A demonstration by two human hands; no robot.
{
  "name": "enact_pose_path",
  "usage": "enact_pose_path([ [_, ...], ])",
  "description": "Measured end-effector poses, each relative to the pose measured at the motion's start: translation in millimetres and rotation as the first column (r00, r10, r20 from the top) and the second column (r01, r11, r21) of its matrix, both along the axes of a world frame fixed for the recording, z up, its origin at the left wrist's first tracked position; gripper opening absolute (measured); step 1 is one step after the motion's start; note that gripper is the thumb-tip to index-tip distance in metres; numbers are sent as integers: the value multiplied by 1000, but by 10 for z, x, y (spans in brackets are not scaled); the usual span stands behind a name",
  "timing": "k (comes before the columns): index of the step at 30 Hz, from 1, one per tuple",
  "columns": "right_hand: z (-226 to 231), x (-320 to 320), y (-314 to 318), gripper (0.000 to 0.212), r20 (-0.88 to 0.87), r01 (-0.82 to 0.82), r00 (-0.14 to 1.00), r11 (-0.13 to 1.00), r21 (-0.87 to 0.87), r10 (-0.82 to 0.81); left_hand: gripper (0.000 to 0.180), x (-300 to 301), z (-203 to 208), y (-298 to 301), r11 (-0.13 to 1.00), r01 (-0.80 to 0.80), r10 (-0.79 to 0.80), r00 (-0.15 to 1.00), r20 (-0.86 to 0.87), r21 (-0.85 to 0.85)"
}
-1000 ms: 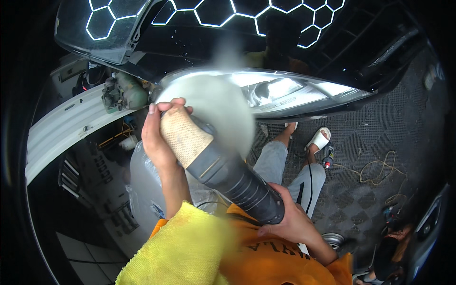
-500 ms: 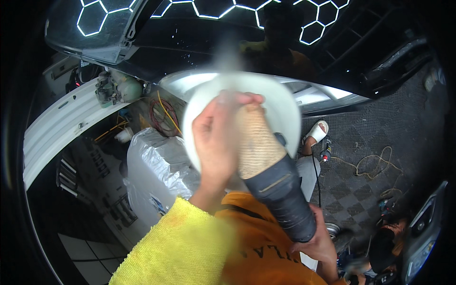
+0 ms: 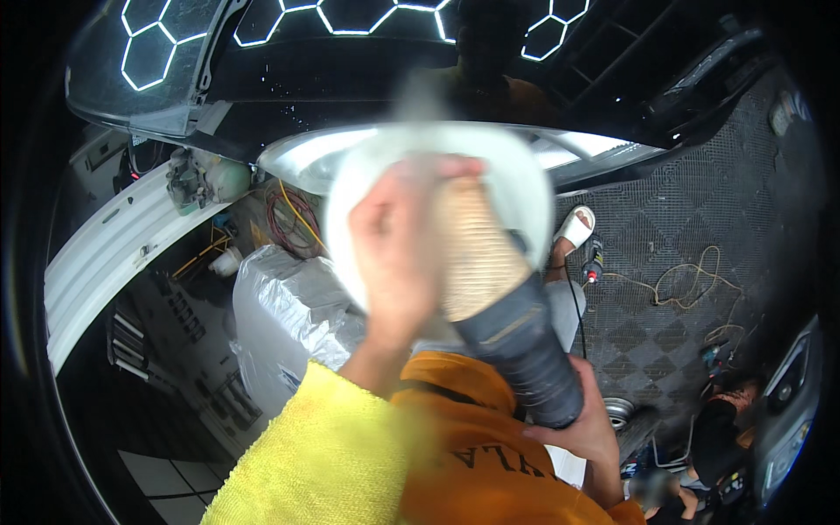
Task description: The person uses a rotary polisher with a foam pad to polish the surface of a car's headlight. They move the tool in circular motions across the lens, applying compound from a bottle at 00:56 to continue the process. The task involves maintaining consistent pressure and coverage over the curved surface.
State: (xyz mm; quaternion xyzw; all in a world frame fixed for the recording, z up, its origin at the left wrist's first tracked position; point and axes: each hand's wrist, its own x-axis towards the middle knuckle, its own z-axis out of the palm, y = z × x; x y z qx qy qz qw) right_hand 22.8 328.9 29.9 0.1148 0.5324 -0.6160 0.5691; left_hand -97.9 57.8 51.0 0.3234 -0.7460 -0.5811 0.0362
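A car polisher (image 3: 525, 346) with a round white pad (image 3: 516, 175) is in both my hands, in front of the headlight (image 3: 586, 150) of a black car. My left hand (image 3: 398, 236) is wrapped over its front end, partly blurred by a hazy smear. The polisher's front is bound in tan cord-like wrapping (image 3: 477, 249); its rear body is dark. My right hand (image 3: 586, 429) grips the rear end, close to my orange clothing. Whether the pad touches the headlight cannot be told. A yellow towel (image 3: 306, 446) covers my left forearm.
The black hood (image 3: 367, 70) reflects hexagonal lights. Plastic-wrapped bulk (image 3: 289, 306) stands left, near a green compressor-like machine (image 3: 214, 179) and coiled hoses (image 3: 293, 219). Right are a slippered foot (image 3: 575, 229), a bottle (image 3: 593, 261) and a loose cord (image 3: 691, 284). Another person (image 3: 726, 429) is at lower right.
The view has shifted, so the car and floor sit farther left and slightly higher. Against the headlight, the polisher has moved a little right. Both hands keep their hold.
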Motion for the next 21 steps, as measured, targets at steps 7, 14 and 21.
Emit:
enact_pose_path([
  [7, -86, 232, 264, 97, 34, 156, 987, 986, 65, -159, 40, -94, -269, 431, 985, 143, -157, 978, 141, 101],
  [14, -245, -35, -333, 96, -70, -93, 994, 987, -130, 85, 34, 237, 104, -280, 989, -150, 149, 985, -84, -6],
  [21, -466, 169, -64, 93, -133, -10, 991, 996, -86, -1, 35, 214, -100, 93, 997, -71, 70, 996, -50, -9],
])
